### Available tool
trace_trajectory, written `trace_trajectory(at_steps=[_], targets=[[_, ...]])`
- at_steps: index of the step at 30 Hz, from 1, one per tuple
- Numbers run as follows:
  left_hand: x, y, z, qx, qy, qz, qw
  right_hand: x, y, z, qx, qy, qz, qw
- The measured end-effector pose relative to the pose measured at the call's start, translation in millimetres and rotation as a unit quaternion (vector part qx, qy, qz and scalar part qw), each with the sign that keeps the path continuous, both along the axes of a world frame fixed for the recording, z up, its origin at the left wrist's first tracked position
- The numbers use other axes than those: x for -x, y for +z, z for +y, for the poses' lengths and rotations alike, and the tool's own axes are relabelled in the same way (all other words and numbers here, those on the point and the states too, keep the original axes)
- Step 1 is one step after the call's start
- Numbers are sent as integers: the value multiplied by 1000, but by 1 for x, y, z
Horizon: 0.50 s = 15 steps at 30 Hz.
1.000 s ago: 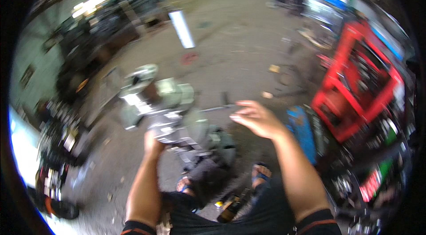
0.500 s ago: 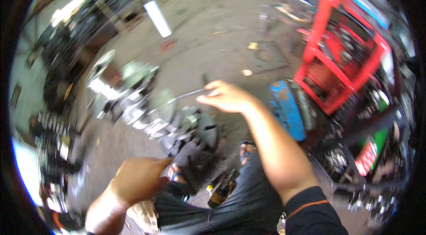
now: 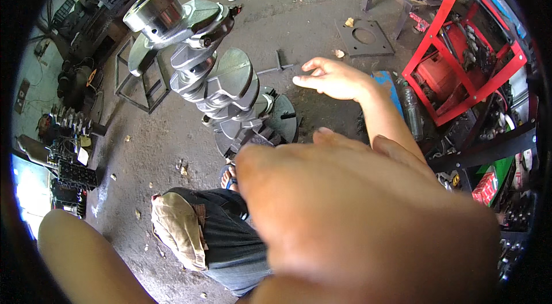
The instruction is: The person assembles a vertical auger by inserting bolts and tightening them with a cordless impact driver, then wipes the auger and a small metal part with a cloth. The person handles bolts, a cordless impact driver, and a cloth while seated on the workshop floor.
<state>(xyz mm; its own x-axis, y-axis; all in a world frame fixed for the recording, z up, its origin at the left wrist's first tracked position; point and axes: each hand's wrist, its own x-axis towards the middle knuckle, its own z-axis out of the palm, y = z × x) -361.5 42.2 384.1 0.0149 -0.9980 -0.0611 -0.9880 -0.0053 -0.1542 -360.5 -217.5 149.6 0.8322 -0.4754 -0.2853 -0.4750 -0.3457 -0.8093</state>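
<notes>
A grey steel crankshaft point(image 3: 210, 74) stands tilted on its round base point(image 3: 284, 123) on the concrete floor, its flanged end point(image 3: 155, 8) toward me. My right hand point(image 3: 330, 77) hovers just right of it, palm down, fingers spread, holding nothing. My left hand point(image 3: 356, 223) is raised very close to the camera, large and blurred, showing its back and hiding the lower right of the view. Whether it grips anything is hidden. My left forearm point(image 3: 86, 264) enters at the lower left.
My jeans-clad knee point(image 3: 230, 241) with a tan rag point(image 3: 175, 229) is below the crankshaft. A red metal frame point(image 3: 460, 45) stands at right, near a square steel plate with a hole point(image 3: 364, 38) and a plastic bottle point(image 3: 411, 111). Engine parts point(image 3: 69, 172) line the left.
My left hand let go of the crankshaft, dropped to the lower left, then rose close to the camera. My right hand stayed hovering beside the crankshaft. The view shifted nearer.
</notes>
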Motion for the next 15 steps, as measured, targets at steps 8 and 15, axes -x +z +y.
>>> trace_trajectory(at_steps=[8,15], targets=[[-62,-27,48,33,38,31,998,68,44,3,204,-115,-220,947],[-251,-138,106,-117,370,350,853,294,-69,80,-36,-451,-342,823]])
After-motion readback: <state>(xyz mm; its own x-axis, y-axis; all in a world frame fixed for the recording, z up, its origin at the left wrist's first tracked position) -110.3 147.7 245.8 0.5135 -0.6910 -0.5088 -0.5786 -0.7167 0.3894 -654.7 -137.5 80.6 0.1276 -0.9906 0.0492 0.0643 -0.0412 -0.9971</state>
